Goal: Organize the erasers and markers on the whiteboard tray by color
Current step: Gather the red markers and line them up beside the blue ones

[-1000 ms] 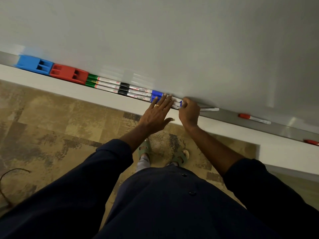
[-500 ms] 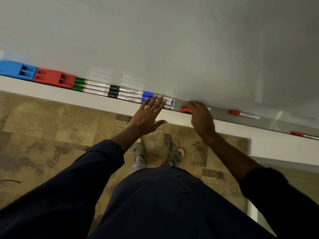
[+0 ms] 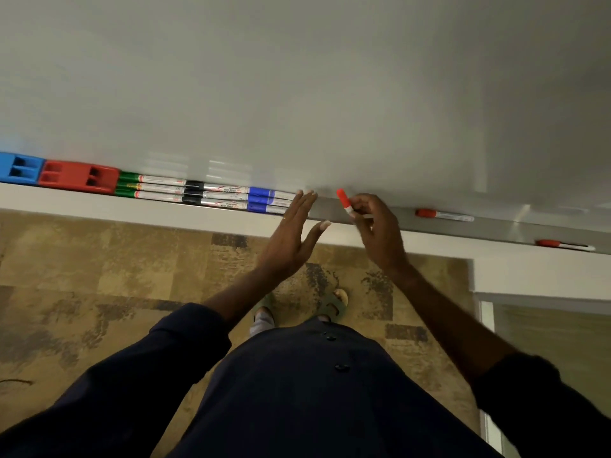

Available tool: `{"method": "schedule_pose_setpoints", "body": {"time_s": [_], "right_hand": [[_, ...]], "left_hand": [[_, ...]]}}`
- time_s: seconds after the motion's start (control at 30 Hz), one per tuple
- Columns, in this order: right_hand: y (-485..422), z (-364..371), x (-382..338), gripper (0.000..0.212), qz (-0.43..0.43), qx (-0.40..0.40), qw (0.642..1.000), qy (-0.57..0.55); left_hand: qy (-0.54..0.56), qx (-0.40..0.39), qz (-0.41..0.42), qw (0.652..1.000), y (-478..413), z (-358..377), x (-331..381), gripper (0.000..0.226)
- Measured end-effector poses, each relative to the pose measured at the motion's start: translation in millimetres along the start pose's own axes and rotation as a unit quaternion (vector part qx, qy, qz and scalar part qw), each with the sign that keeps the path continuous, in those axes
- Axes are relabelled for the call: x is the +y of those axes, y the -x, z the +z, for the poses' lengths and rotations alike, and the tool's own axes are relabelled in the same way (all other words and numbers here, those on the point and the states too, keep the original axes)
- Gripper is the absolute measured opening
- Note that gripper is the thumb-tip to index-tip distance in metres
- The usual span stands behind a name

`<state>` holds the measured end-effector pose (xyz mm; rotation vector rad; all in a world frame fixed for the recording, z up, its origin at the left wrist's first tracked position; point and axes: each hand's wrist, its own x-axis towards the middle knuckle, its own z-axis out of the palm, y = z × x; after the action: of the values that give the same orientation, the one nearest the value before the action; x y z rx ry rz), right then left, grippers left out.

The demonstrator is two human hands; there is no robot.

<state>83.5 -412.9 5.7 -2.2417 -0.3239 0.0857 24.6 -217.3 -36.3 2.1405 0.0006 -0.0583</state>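
On the whiteboard tray (image 3: 502, 230) from the left lie a blue eraser (image 3: 20, 168), a red eraser (image 3: 77, 177), green markers (image 3: 148, 187), black markers (image 3: 215, 195) and blue markers (image 3: 267, 201), packed in a row. My left hand (image 3: 294, 233) is flat and open, its fingertips against the right ends of the blue markers. My right hand (image 3: 375, 226) pinches a red-capped marker (image 3: 344, 200), lifted off the tray with its cap pointing up-left. Two more red markers lie on the tray to the right, one (image 3: 443, 215) nearer and one (image 3: 563, 245) farther.
The white board (image 3: 297, 94) fills the upper view. Below the tray runs a white ledge (image 3: 99, 206), then patterned brown carpet (image 3: 99, 276). My feet in sandals (image 3: 330, 304) stand close under the tray. A glass panel edge (image 3: 486, 325) is at the right.
My right hand picked a red marker up from the tray and raised it. My left hand stayed against the blue markers' ends. The camera shifted slightly right.
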Motion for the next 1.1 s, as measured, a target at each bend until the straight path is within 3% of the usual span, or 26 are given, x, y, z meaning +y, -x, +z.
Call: {"method": "schedule_pose_setpoints", "body": {"time_s": [0.07, 0.17, 0.27, 0.33, 0.47, 0.53, 0.7, 0.83, 0.93, 1.0, 1.1], "right_hand": [[15, 3, -20, 0.024, 0.058, 0.033, 0.993, -0.099], [30, -1, -25, 0.029, 0.080, -0.005, 0.991, -0.105], [26, -29, 0, 0.029, 0.027, -0.078, 0.997, -0.008], [19, -58, 31, 0.028, 0.018, -0.096, 0.993, 0.064], [12, -112, 108, 0.041, 0.046, -0.043, 0.970, 0.236], [12, -130, 138, 0.048, 0.069, -0.056, 0.952, 0.294], [2, -129, 149, 0.023, 0.042, -0.084, 0.943, 0.318], [-2, -107, 117, 0.021, 0.000, -0.059, 0.982, 0.179], [1, -99, 81, 0.024, -0.005, 0.003, 1.000, -0.004], [7, -99, 61, 0.024, 0.041, 0.050, 0.990, -0.128], [18, -110, 51, 0.025, 0.106, 0.091, 0.965, -0.222]], "left_hand": [[0.174, -0.033, -0.050, 0.983, -1, 18, 33, 0.056], [0.396, -0.058, -0.174, 0.900, -6, 45, 72, 0.025], [0.479, -0.053, -0.277, 0.831, -5, 65, 81, 0.034], [0.494, -0.062, -0.301, 0.813, -7, 71, 80, 0.040], [0.458, -0.075, -0.307, 0.831, -14, 75, 75, 0.037], [0.434, -0.082, -0.301, 0.845, -15, 80, 74, 0.036], [0.400, -0.100, -0.285, 0.865, -18, 93, 79, 0.042], [0.401, -0.082, -0.283, 0.867, -22, 108, 90, 0.051], [0.361, -0.085, -0.242, 0.896, -29, 118, 105, 0.039], [0.306, -0.087, -0.189, 0.929, -33, 127, 116, 0.029], [0.245, -0.080, -0.116, 0.959, -34, 141, 132, 0.028]]}}
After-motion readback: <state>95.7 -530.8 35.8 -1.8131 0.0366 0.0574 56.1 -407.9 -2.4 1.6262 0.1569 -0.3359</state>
